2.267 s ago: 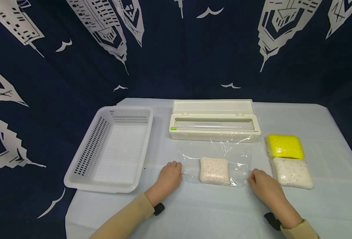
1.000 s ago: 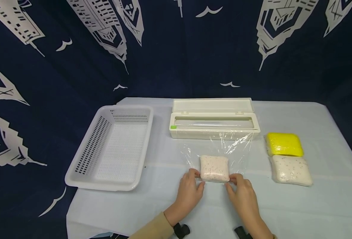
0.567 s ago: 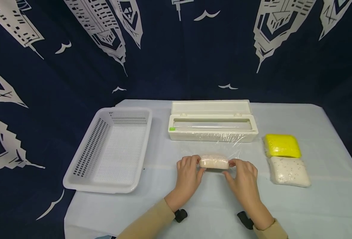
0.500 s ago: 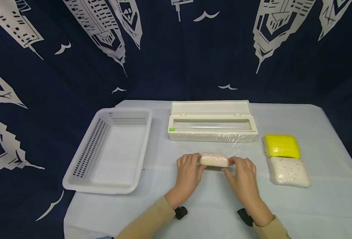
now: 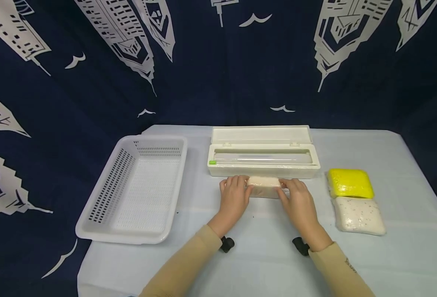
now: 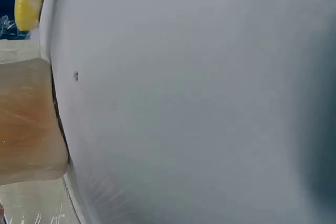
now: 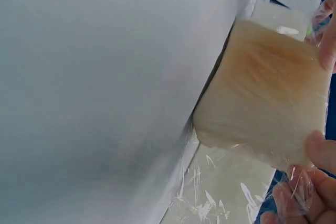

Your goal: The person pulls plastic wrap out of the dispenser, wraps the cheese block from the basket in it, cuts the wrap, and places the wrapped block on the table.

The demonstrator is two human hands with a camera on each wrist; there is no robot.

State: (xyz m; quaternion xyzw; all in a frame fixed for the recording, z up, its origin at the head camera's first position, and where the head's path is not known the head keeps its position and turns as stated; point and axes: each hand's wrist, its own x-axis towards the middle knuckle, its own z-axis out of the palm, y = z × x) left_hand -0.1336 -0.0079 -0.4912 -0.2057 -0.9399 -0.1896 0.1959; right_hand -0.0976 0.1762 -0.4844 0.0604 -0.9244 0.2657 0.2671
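Note:
A pale, rounded rectangular block (image 5: 264,182) stands tipped up on the table, right in front of the cling film dispenser (image 5: 263,170). Clear film wraps it. My left hand (image 5: 233,203) pinches its left side and my right hand (image 5: 301,206) its right side, thumbs toward me. In the right wrist view the block's smooth underside (image 7: 262,98) shows a tan patch, with creased cling film (image 7: 210,198) below and at its side. The left wrist view catches only part of the block (image 6: 29,124). The dispenser's lid stands open, showing the film roll (image 5: 263,158).
A white perforated basket (image 5: 179,177) stands on the left. At the right lie a yellow film-wrapped block (image 5: 350,182) and a speckled white wrapped block (image 5: 359,215). A white cloth (image 5: 263,255) covers the table; a dark patterned curtain (image 5: 211,82) hangs behind.
Both hands moved inward from the film's corners to the block, lifted its near edge, and rolled it away from me up to the dispenser. The film stretch between block and dispenser shortened.

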